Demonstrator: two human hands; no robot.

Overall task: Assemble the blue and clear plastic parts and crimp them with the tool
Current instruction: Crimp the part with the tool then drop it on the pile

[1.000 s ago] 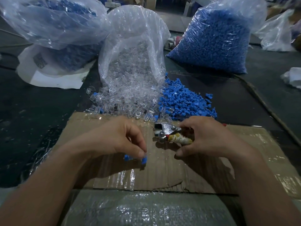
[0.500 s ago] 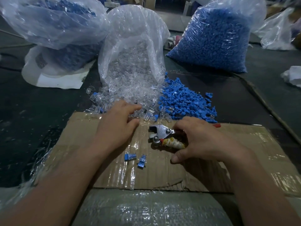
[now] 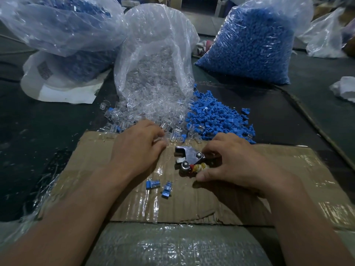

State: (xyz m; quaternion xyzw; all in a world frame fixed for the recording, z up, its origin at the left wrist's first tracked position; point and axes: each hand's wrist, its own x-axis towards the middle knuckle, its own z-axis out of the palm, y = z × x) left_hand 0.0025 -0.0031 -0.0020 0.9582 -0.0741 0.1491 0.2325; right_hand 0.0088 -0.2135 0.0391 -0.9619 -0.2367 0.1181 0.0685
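Observation:
My right hand (image 3: 234,160) grips the handles of the metal crimp tool (image 3: 189,155), whose jaw points left over the cardboard sheet (image 3: 192,206). My left hand (image 3: 138,148) reaches to the near edge of the clear parts pile (image 3: 153,104), and its thumb and curled fingers pinch a clear part (image 3: 163,138) there. Two finished blue-and-clear pieces lie loose on the cardboard, one (image 3: 152,184) beside the other (image 3: 167,190), just below both hands. A heap of loose blue parts (image 3: 217,118) sits right of the clear pile.
The clear parts spill from an open plastic bag (image 3: 153,35). A full bag of blue parts (image 3: 249,45) stands at the back right, another bag (image 3: 57,22) at the back left. A plastic-wrapped bundle (image 3: 172,246) lies at the near edge.
My left hand let go of two blue pieces on the cardboard and moved forward to the clear pile, where its fingers curled. My right hand kept the tool, shifting slightly.

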